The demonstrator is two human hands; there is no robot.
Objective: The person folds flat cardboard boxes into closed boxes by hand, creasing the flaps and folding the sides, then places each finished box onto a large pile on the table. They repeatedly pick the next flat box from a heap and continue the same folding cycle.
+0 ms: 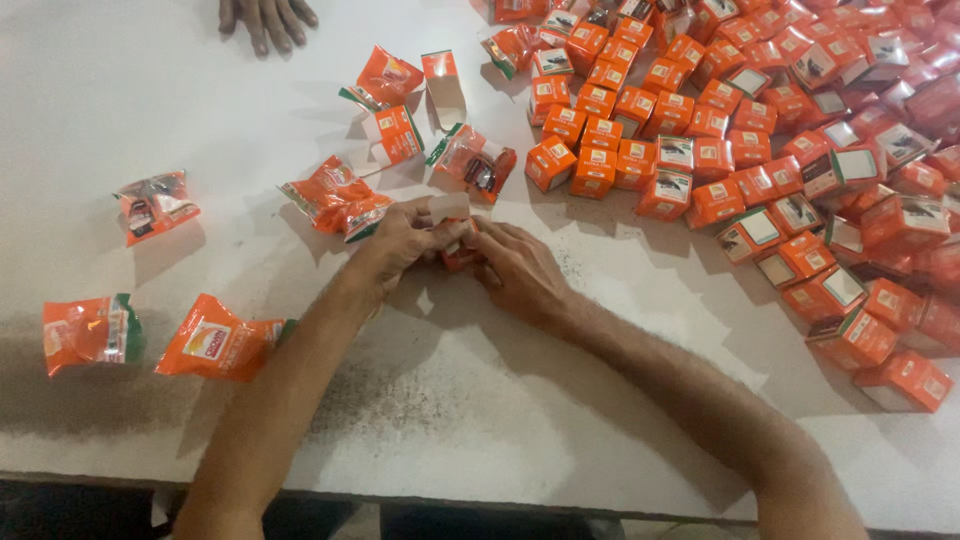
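My left hand [400,245] and my right hand [515,270] meet at the middle of the white table [150,90]. Between their fingers they both hold a small orange carton [456,252] with a white flap standing open at its top. Most of the carton is hidden by my fingers. Just beyond my left hand lies an orange plastic pouch [335,198]. A second pouch [472,160] lies just beyond the carton.
A big heap of small orange cartons [760,130] covers the table's right and far side. Orange pouches [222,340] lie scattered at the left. Two open cartons [395,135] stand further back. Another person's hand [266,17] rests at the far edge.
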